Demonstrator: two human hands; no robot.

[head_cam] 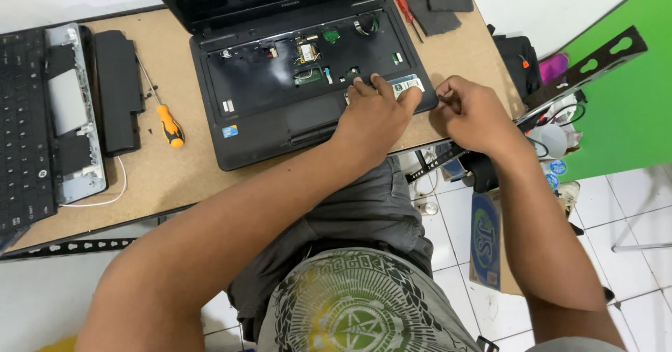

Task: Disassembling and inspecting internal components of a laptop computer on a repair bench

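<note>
Left hand (374, 114): I press fingers flat on the laptop (308, 72) palm rest — open, gripping nothing.
Right hand (476, 114): curled at the corner edge — grip unclear.
Advice: pry gently, evenly.

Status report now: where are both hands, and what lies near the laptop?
Left hand flat on open laptop, right front corner. Right hand at the same corner's edge, fingers curled. Orange-handled screwdriver left of laptop, untouched.

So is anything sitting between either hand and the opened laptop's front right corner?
Nothing visible. The left hand already rests flat on the laptop palm rest at that corner, and the right hand is right at its edge. The orange-handled screwdriver lies apart on the table.
</note>
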